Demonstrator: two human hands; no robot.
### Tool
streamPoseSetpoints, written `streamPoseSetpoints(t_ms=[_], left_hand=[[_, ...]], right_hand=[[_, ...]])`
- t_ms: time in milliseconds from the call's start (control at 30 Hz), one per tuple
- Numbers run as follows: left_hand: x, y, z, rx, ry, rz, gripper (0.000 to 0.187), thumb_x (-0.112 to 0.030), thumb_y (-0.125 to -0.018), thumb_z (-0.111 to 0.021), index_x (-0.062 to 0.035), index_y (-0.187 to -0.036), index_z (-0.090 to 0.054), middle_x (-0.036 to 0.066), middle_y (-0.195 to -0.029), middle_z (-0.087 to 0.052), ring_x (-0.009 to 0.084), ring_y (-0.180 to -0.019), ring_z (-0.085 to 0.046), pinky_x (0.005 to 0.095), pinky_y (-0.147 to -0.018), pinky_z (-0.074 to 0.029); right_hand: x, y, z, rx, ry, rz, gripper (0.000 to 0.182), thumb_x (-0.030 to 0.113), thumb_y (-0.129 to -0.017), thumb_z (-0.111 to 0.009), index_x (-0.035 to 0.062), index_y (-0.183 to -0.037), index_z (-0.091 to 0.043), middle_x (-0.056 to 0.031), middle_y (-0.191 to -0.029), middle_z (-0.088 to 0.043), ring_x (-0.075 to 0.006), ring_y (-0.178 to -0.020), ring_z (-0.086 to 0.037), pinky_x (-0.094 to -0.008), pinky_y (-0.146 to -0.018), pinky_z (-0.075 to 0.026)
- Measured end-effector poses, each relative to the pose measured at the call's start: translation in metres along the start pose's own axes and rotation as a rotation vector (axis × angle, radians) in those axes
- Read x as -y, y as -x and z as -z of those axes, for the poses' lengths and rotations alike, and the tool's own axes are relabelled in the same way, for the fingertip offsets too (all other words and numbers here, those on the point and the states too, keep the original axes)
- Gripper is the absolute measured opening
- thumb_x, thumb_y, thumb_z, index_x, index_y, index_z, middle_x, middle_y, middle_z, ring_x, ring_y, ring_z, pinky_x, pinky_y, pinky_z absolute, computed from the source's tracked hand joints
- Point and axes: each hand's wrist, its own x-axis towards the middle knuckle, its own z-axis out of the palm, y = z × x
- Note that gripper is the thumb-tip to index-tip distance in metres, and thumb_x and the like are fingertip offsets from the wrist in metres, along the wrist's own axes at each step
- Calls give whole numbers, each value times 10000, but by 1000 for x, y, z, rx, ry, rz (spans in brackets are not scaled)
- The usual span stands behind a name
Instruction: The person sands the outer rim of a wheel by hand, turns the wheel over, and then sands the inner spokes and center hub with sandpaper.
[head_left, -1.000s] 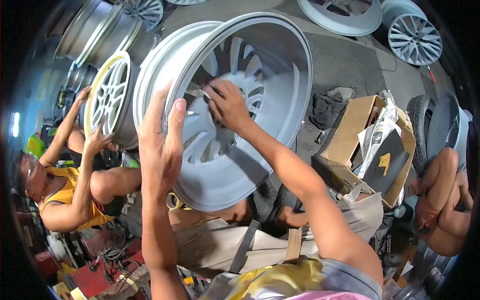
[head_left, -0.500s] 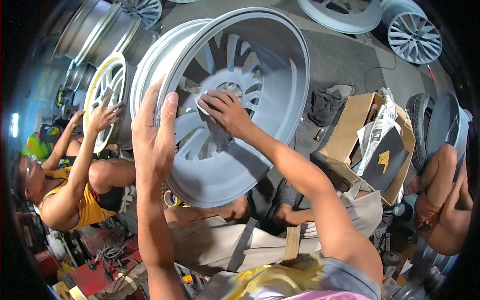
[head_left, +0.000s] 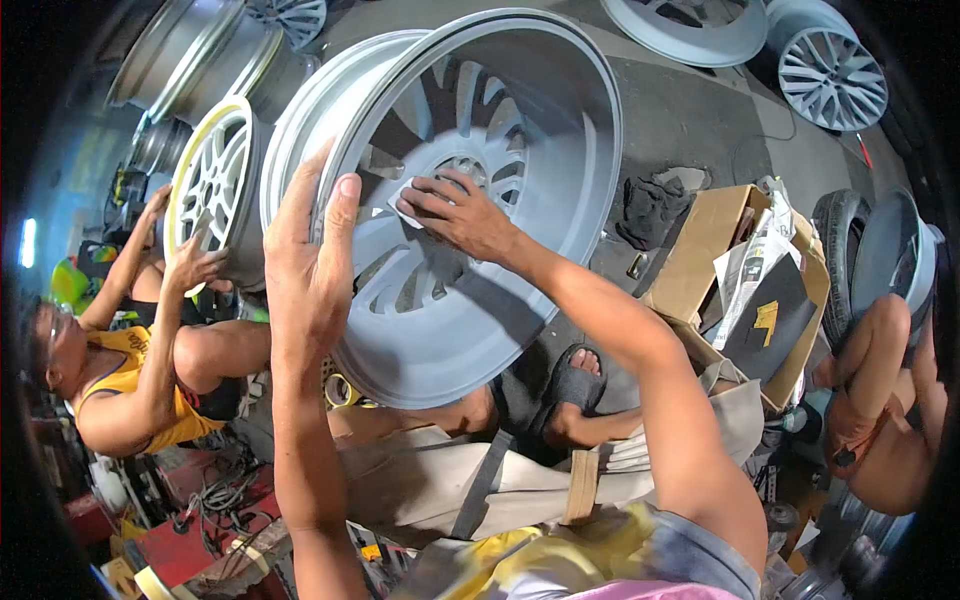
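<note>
A large grey wheel rim (head_left: 455,345) stands tilted in front of me, its hollow side facing me and its spokes deep inside. My left hand (head_left: 308,235) grips the rim's left edge, thumb on the near lip and fingers going behind, where they are partly hidden. Inside the barrel my right hand (head_left: 462,214) presses a small pale sheet of sandpaper (head_left: 408,204) against the spokes beside the hub. Most of that sheet is covered by the fingers.
At left a co-worker (head_left: 140,385) handles a white wheel with a yellow edge (head_left: 212,190). A cardboard box (head_left: 690,265) with newspaper and dark sheets stands at right, near a tyre (head_left: 835,255) and another person's legs (head_left: 870,350). More wheels (head_left: 832,80) lie at the back.
My right hand has shifted slightly right and down with the sandpaper, and its forearm swung right, uncovering my sandalled foot. My left hand keeps its hold. The co-worker's near hand has moved down the white wheel.
</note>
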Motion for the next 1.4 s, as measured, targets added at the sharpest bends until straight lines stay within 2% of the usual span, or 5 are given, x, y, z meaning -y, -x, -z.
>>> streamPoseSetpoints(t_ms=[367, 667, 900, 1100, 1400], left_hand=[[-6, 3, -4, -2, -4, 14, 507, -266, -1033, -557, 98, -1381, -507, 187, -1279, -618, 211, -1189, -552, 320, -1066, -379], [-5, 3, -5, -11, 9, 3, 512, -263, -1026, -566, 124, -1357, -518, 194, -1279, -610, 216, -1208, -534, 314, -1074, -362], [-12, 1, -9, -11, -35, -7, 408, -203, -1024, -550, 63, -1333, -551, 191, -1233, -642, 228, -1154, -579, 330, -1037, -398], [-15, 1, -12, -14, 75, 86, 428, -222, -1025, -565, 60, -1347, -547, 137, -1231, -634, 186, -1133, -559, 302, -1033, -393], [-14, 2, -9, 5, -55, -61, 386, -179, -1023, -551, 52, -1332, -553, 168, -1212, -647, 210, -1106, -595, 319, -1000, -427]], right_hand=[[5, -17, -15, -185, 8, 41, 236, 160, -801, -629, 126, -1014, -725, -110, -1093, -674, -280, -1027, -651, -505, -936, -461], [-106, 111, -43, -291, -369, -1366, 316, 276, -975, -568, 7, -903, -718, -231, -922, -666, -416, -880, -632, -477, -803, -483], [-96, 73, -83, -560, -245, -1239, 376, 331, -966, -560, -3, -867, -701, -239, -942, -676, -401, -874, -635, -457, -786, -481], [-82, 90, -23, -434, -1188, -1413, 328, 296, -959, -562, 13, -902, -718, -223, -955, -690, -389, -890, -645, -433, -793, -489], [-73, 47, -48, -285, -300, -1314, 403, 357, -945, -563, -2, -945, -748, -237, -920, -710, -389, -870, -687, -465, -765, -517]])
